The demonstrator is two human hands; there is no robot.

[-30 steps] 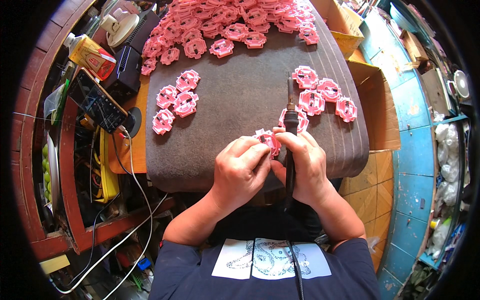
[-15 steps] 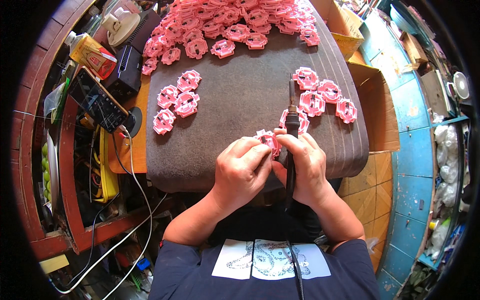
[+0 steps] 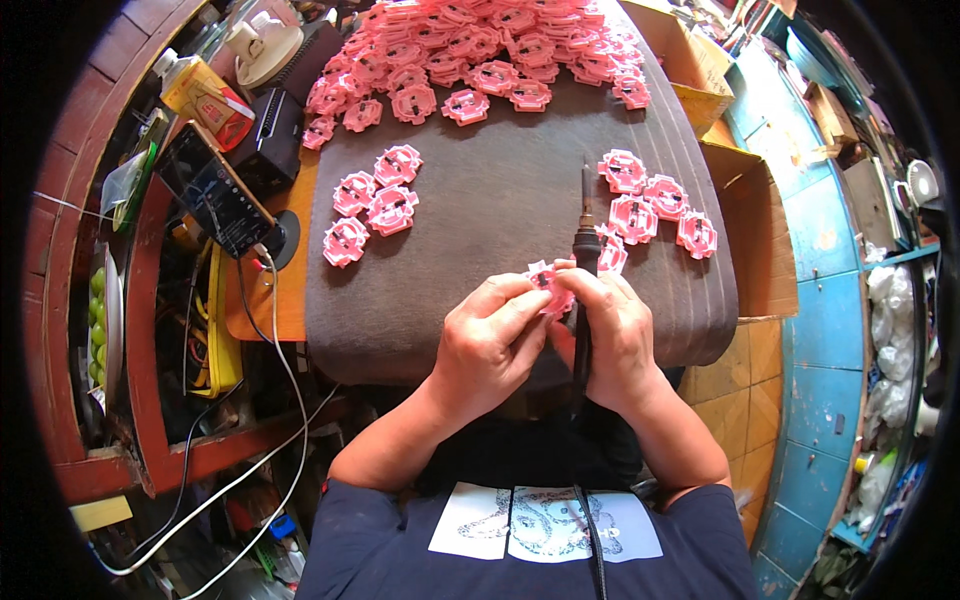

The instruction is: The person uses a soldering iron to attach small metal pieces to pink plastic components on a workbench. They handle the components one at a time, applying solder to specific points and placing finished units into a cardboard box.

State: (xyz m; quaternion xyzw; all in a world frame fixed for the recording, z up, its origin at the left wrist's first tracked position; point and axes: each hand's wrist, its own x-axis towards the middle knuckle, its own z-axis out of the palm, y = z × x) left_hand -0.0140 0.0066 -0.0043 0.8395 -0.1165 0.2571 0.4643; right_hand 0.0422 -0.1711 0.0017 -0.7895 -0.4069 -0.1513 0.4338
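Note:
Between both hands, just over the table's near edge, is a small pink plastic part (image 3: 552,288) with a dark piece in its middle. My left hand (image 3: 487,338) is closed, pinching the part's left side with thumb and fingertips. On the other side, my right hand (image 3: 617,330) steadies it with the fingers. That hand also holds a soldering iron (image 3: 586,240), its black handle along the palm and its metal tip pointing away from me. The iron's cord runs down over my shirt. Fingers partly cover the part, and the tip touches nothing.
Finished-looking pink parts lie in a large heap (image 3: 480,50) at the far end of the dark table mat (image 3: 480,190). Smaller groups sit left (image 3: 375,200) and right (image 3: 655,205). A phone (image 3: 212,190) on a stand is at left; cardboard boxes (image 3: 750,225) stand at right.
The view has shifted slightly, so the table's contents appear a little lower and further right. The pink part is tilted a bit differently between my fingers. Both grips stay the same.

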